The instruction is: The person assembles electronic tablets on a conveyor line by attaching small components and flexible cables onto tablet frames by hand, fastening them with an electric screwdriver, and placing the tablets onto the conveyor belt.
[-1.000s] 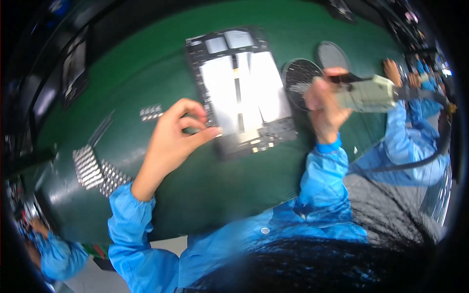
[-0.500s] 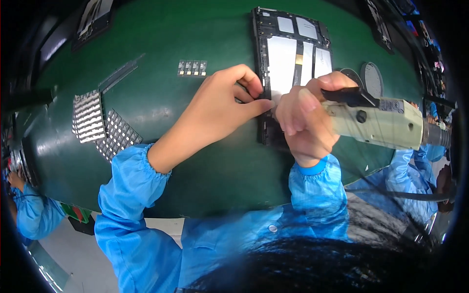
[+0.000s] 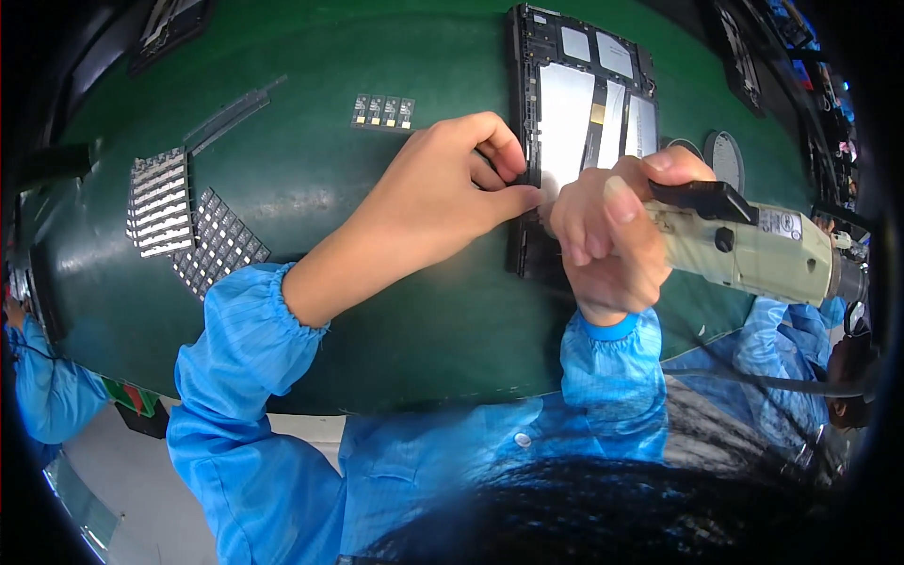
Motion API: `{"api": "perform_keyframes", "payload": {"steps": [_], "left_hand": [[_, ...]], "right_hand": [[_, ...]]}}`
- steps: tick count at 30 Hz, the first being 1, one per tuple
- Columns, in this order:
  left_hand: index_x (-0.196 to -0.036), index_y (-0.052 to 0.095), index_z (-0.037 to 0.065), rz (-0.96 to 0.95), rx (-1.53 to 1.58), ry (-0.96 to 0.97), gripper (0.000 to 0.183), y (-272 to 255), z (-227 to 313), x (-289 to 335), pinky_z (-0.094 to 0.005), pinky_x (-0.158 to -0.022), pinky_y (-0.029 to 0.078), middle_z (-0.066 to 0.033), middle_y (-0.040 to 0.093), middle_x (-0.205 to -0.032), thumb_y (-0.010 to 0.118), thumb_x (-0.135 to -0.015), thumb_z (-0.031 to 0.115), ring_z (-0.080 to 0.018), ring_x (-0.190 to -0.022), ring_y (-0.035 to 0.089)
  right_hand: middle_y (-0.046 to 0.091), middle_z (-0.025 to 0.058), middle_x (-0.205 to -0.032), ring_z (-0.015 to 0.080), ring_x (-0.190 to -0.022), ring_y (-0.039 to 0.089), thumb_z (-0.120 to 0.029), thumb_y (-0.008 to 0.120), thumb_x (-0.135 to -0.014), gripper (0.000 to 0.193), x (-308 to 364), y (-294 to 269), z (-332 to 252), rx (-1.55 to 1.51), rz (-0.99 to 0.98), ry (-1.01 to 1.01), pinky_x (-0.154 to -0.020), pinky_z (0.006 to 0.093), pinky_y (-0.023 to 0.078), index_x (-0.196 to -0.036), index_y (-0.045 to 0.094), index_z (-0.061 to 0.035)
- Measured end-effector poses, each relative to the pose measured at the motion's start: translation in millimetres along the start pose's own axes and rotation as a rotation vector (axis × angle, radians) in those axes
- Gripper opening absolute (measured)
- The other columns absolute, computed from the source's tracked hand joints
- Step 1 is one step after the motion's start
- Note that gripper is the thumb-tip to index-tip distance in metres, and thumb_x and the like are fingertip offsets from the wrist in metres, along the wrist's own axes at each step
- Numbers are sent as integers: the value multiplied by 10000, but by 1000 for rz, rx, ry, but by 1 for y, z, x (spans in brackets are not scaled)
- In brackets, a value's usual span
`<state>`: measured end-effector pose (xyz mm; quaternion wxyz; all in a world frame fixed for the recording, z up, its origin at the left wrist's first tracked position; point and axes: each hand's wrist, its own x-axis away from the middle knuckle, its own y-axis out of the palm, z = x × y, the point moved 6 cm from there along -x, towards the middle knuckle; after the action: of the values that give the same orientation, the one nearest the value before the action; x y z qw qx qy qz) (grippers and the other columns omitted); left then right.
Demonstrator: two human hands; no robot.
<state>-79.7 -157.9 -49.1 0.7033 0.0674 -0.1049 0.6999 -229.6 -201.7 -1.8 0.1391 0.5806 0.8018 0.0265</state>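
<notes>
An opened tablet (image 3: 563, 118) lies right of the middle of the table, its long side running away from me. Silver battery panels and black inner parts show in it. My left hand (image 3: 443, 179) rests at its left edge, fingers curled and thumb laid over the rim. My right hand (image 3: 612, 235) is wrapped round a pale electric screwdriver (image 3: 753, 250) with a black lever, held slanting above the tablet's near part. The hand hides the screwdriver's tip, so I cannot see where it touches.
A short strip of small labelled parts (image 3: 383, 111) lies beyond my left hand. Two sheets of small pieces (image 3: 162, 205) overlap at the left, below a dark thin strip (image 3: 235, 115). A round grey dish (image 3: 724, 162) stands behind the screwdriver. Another person's blue sleeve (image 3: 58, 391) shows at lower left.
The whole view has shifted a little, so the tablet and screwdriver appear farther right. Both hands keep their places at the tablet and on the screwdriver.
</notes>
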Motion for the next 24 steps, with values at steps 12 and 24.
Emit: {"api": "perform_keyframes", "payload": {"steps": [12, 24], "left_hand": [[-951, 567, 1, -5, 10, 63, 243, -2, -2, 0, -259, -639, 475, -42, 594, -934, 750, -825, 100, -121, -803, 625], [-968, 671, 76, 196, -647, 624, 278, 18, 39, 32, -317, -555, 517, -21, 606, -939, 738, -700, 45, -204, -694, 633]], "right_hand": [[548, 57, -876, 111, -706, 507, -156, 748, -807, 347, 4, 6, 0, -92, -31, 97, -656, 288, 450, -1035, 514, -36], [414, 30, -619, 148, -452, 391, -32, 500, -923, 328, 1, -1, -27, -111, -124, -95, -437, 285, 364, -1215, 433, -166]]}}
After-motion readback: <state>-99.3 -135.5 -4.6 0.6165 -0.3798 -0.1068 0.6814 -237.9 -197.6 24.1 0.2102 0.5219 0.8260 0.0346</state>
